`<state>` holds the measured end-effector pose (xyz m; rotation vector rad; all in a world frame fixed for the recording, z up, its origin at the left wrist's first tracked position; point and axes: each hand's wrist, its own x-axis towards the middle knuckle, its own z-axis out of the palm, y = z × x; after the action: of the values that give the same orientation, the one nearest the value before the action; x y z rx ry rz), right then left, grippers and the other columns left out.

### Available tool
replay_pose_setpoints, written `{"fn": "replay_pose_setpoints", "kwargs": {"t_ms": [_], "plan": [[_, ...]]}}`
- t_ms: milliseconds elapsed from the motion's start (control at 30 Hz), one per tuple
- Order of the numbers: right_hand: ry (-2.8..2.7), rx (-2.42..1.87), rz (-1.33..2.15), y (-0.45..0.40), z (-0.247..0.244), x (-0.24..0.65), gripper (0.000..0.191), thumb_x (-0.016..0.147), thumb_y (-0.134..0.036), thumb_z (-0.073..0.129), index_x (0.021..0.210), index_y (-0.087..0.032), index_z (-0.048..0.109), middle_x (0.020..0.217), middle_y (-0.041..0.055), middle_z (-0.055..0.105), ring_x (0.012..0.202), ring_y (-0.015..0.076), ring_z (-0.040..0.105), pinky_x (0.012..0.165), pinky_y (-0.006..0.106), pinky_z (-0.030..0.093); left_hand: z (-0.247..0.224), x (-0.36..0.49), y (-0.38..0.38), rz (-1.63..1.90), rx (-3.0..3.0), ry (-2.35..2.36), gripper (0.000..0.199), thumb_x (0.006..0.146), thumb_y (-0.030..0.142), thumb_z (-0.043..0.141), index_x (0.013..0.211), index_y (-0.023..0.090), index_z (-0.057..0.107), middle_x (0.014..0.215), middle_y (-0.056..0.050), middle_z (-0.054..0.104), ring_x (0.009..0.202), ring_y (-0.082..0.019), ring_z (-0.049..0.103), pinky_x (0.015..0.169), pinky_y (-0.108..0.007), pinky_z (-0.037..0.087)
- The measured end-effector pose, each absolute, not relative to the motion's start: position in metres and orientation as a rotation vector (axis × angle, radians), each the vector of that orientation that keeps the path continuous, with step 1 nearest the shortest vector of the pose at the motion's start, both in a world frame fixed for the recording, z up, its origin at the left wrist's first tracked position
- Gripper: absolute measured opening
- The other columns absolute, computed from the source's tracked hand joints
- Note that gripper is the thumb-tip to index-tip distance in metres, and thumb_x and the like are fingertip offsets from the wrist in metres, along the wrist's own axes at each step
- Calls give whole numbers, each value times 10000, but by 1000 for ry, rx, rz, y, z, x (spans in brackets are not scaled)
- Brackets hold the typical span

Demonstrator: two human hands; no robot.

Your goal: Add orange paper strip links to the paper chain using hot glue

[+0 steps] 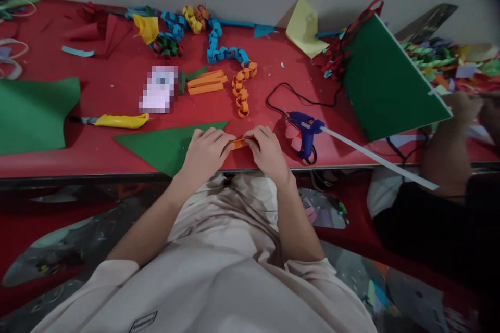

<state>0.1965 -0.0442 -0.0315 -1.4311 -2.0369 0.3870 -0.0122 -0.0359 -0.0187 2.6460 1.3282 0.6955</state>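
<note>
An orange paper strip (pixel 239 143) is stretched between my two hands at the table's front edge. My left hand (pixel 211 150) pinches its left end, above a green paper sheet (pixel 156 146). The other end is pinched by my right hand (pixel 267 152). Beyond them a chain of orange paper rings (pixel 242 94) joins a chain of blue rings (pixel 219 52). Several loose orange strips (pixel 207 82) lie to the left of the chain. A blue glue gun (pixel 307 127) with a long white stick rests right of my right hand.
On the red table (pixel 31 162), a yellow-handled cutter (pixel 123 120) and a pixelated pale object (pixel 160 88) lie left. A green board (pixel 390 83) leans at right, before paper scraps (pixel 433 60). Another person's arm (pixel 447 151) reaches in there.
</note>
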Motion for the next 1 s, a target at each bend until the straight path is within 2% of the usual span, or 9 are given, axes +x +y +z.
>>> {"fn": "replay_pose_setpoints", "kwargs": {"t_ms": [167,267,367,467,533,600,667,833,1000], "plan": [[-1990,-1482,228,-46,-28,187,258,1019,-303,548,1262,-272,627,1299,117,629,1227,324,561,1032,516,452,-25,-17,-35,798,2456,1319,216,1048,224,503,1161,185,682,1097,-84,748,1028,-237,676,884,-374,485],[-1829,-1452,126,-55,-25,180,329,1023,-315,542,1342,-240,574,1352,154,567,1292,315,540,1052,508,471,-29,-18,-33,995,2216,1293,203,1027,216,542,1176,186,676,1138,-73,749,1007,-194,703,904,-315,532],[-1570,-1387,-154,-78,-28,177,204,1017,-216,506,1199,-226,600,1105,117,620,1068,258,619,902,430,529,-29,-18,-31,1143,2120,1384,196,997,188,567,1152,174,685,1078,-69,768,936,-189,717,880,-307,556],[-1294,-1434,-420,-101,-37,193,103,976,-223,545,1076,-231,569,930,74,580,855,238,582,746,396,511,-28,-18,-30,1105,2290,1487,228,979,139,548,1162,159,683,1068,-101,766,988,-250,700,932,-386,552],[-1132,-1611,-409,-104,-43,219,184,937,-307,608,1082,-217,538,997,102,554,885,256,560,796,444,518,-28,-18,-29,1022,2396,1488,241,983,125,523,1171,158,669,1070,-115,754,1016,-278,681,938,-414,549],[-1081,-1743,-337,-95,-46,252,388,869,-426,684,1130,-181,534,1102,153,554,961,284,564,877,504,521,-29,-20,-28,971,2421,1460,242,991,118,504,1182,157,646,1073,-123,735,1023,-277,672,924,-401,552],[-1216,-1862,-140,-79,-45,283,470,831,-544,701,1090,-168,589,1069,150,601,1001,309,583,923,541,516,-31,-21,-26,950,2430,1410,234,992,99,484,1156,161,638,1080,-126,716,1030,-268,665,920,-384,548],[-1607,-1832,164,-52,-37,314,412,938,-598,550,874,-213,680,896,111,695,932,294,647,943,489,527,-31,-17,-27,900,2432,1296,168,985,115,527,1077,168,658,1071,-101,724,1030,-257,638,950,-391,533],[-1619,-1798,100,-58,-42,304,483,966,-626,524,1029,-191,724,1089,162,729,1113,326,652,1005,509,518,-10,-29,-32,943,2492,1296,194,1009,219,553,1134,196,699,1234,-102,667,1152,-251,602,1055,-416,484]]}}
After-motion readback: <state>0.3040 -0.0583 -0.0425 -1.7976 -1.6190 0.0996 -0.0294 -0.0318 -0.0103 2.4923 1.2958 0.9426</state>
